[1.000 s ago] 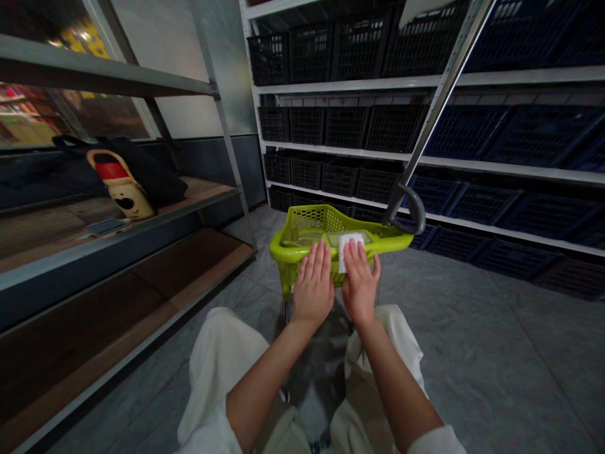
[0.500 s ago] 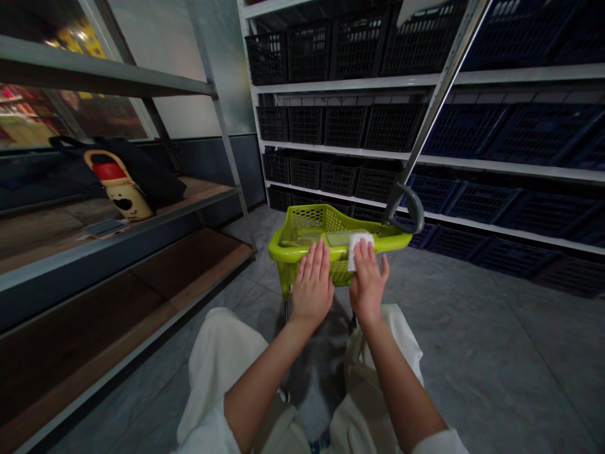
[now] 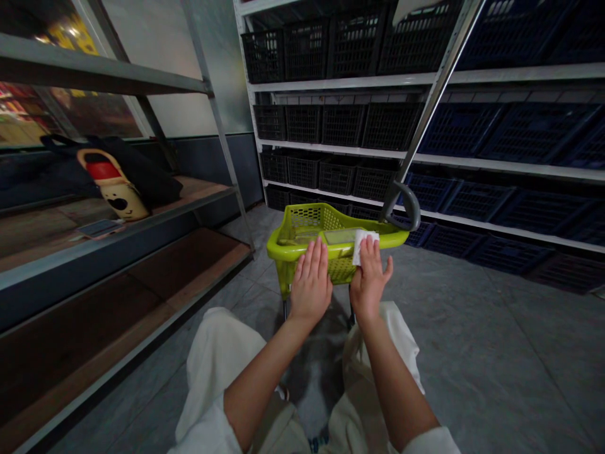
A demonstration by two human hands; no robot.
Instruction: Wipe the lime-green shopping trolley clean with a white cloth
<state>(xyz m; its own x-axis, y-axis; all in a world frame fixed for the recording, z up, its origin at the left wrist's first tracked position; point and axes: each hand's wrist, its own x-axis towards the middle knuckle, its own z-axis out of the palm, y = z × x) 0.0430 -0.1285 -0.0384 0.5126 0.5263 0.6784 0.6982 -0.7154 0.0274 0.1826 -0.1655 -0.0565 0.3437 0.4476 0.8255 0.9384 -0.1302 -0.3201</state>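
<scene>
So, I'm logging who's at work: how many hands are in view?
2: left hand at the green cart, right hand pressing white tissue against it, nearer the grey handle.

We look into dim, flat light; the black crates (image 3: 347, 53) sink into darkness. The metal post (image 3: 437, 94) catches glare, soft shadow darkens the floor (image 3: 317, 359) under the basket (image 3: 289, 253), and wide-angle distortion stretches the wooden shelf (image 3: 142, 302) toward its near corner.
</scene>
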